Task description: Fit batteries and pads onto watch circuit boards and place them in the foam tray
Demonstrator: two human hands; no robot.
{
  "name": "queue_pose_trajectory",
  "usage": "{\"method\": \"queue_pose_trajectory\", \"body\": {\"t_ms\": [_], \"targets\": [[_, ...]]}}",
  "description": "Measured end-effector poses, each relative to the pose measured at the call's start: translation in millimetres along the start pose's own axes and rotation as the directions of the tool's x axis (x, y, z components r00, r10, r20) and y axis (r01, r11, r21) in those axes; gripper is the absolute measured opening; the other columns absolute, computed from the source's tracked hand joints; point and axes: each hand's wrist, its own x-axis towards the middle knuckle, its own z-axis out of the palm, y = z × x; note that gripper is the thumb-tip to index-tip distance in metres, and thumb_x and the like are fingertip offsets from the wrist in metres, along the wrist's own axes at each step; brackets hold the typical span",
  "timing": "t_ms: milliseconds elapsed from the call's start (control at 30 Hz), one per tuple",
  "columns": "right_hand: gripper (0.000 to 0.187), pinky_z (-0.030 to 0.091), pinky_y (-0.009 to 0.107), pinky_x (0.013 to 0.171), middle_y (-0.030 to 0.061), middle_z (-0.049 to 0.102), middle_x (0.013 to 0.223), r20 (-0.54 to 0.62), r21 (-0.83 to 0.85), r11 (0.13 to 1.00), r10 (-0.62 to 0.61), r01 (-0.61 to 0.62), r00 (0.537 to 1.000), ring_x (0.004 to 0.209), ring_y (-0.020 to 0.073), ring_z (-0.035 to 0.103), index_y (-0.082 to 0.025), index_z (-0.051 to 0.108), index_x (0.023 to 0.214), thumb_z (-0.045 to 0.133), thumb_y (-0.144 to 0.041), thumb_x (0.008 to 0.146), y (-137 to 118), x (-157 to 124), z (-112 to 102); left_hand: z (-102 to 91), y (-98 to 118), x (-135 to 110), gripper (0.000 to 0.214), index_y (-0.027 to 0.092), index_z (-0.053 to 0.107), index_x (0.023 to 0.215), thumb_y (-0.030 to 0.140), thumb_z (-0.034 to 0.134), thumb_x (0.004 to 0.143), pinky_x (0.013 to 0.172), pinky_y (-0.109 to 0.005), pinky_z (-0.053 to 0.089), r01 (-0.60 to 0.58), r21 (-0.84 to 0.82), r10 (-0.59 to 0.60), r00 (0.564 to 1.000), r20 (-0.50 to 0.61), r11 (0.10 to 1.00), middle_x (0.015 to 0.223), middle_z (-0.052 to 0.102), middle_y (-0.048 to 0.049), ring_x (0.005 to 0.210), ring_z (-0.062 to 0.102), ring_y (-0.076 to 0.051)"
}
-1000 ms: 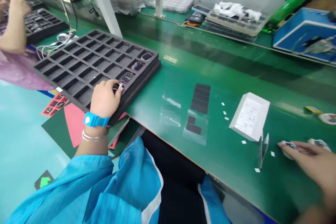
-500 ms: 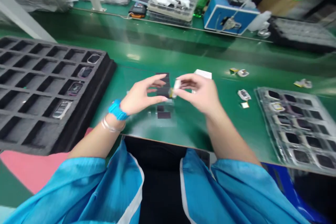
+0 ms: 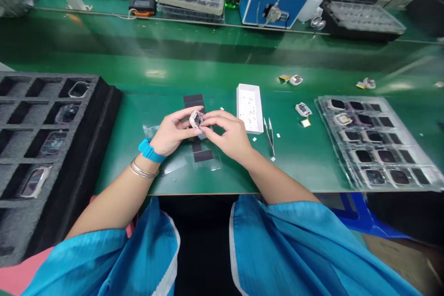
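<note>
Above the green bench, my left hand (image 3: pixel 170 132) grips a small white-rimmed watch case (image 3: pixel 196 119) between thumb and fingers. Its open side shows dark electronics inside. My right hand (image 3: pixel 227 133) pinches the case's right edge, its fingertips partly covering it. Beneath the hands lies a dark strip (image 3: pixel 193 100) with clear film around it, partly hidden. To the right of my right hand are a white box (image 3: pixel 238 108) holding tiny pieces and a pair of tweezers (image 3: pixel 270 136), with small white squares nearby.
A grey foam tray (image 3: pixel 100 97) with several watch parts stands at left. Clear plastic trays (image 3: pixel 412 135) of dark watch screens lie at right. Between are open watch cases (image 3: pixel 303 109) with yellow-edged pieces. A blue device (image 3: pixel 274 2) stands on the back shelf.
My left hand, open before, now grips the watch case. My right hand was holding a blurred white piece and now pinches the case's edge. The view has shifted, uncovering the white box and tweezers.
</note>
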Motion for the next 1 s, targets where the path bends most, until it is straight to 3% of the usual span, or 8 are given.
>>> {"method": "queue_pose_trajectory", "body": {"t_ms": [133,267,567,767,1000], "targets": [[0.009,0.058,0.034,0.087,0.0078,0.075,0.099,-0.038,-0.183,0.969,-0.174,0.165,0.984,0.093,0.0188,0.071,-0.019,0.071,0.084,0.063,-0.016,0.087,0.2,-3.0,4.7,-1.4,-5.6,2.1,0.060,0.024,0.075,0.108,0.018,0.093,0.051,0.091,-0.034,0.057,-0.129,0.082,0.132,0.991,-0.024,0.988,0.107,0.073,-0.0049,0.098,0.069,-0.020],[0.015,0.058,0.032,0.083,0.0059,0.075,0.096,-0.066,-0.261,0.943,-0.233,0.209,0.970,0.088,0.0172,0.071,-0.020,0.070,0.081,0.059,-0.013,0.088,2.8,-4.1,7.1,-2.4,-8.7,1.7,0.060,0.023,0.074,0.106,0.021,0.094,0.050,0.086,-0.032,0.059,-0.185,0.131,0.190,0.981,-0.027,0.974,0.101,0.072,-0.0047,0.094,0.069,-0.020],[0.012,0.053,0.039,0.096,0.0036,0.073,0.105,0.006,-0.153,0.984,-0.088,0.088,0.996,0.099,0.0188,0.068,-0.024,0.072,0.085,0.062,-0.021,0.090,4.0,-3.6,5.6,-2.5,-10.5,1.4,0.057,0.022,0.070,0.101,0.023,0.094,0.049,0.082,-0.029,0.059,-0.249,0.171,0.260,0.965,-0.044,0.953,0.100,0.071,-0.0035,0.092,0.069,-0.018],[0.011,0.054,0.039,0.093,0.0022,0.074,0.102,0.015,-0.055,0.997,0.052,-0.051,0.999,0.096,0.0192,0.069,-0.025,0.074,0.080,0.067,-0.020,0.086,3.1,-1.5,4.0,-0.6,-10.4,0.9,0.057,0.021,0.068,0.098,0.026,0.095,0.048,0.082,-0.031,0.058,-0.244,0.201,0.262,0.963,-0.068,0.949,0.100,0.071,-0.0043,0.093,0.069,-0.019],[0.009,0.054,0.037,0.093,0.0021,0.074,0.102,0.015,-0.044,0.997,0.056,-0.055,0.998,0.096,0.0184,0.069,-0.025,0.074,0.081,0.068,-0.021,0.086,2.7,-1.1,3.6,-0.3,-11.0,1.0,0.055,0.021,0.067,0.096,0.028,0.095,0.048,0.082,-0.031,0.058,-0.285,0.225,0.306,0.949,-0.068,0.932,0.099,0.070,-0.0035,0.093,0.069,-0.019]]}}
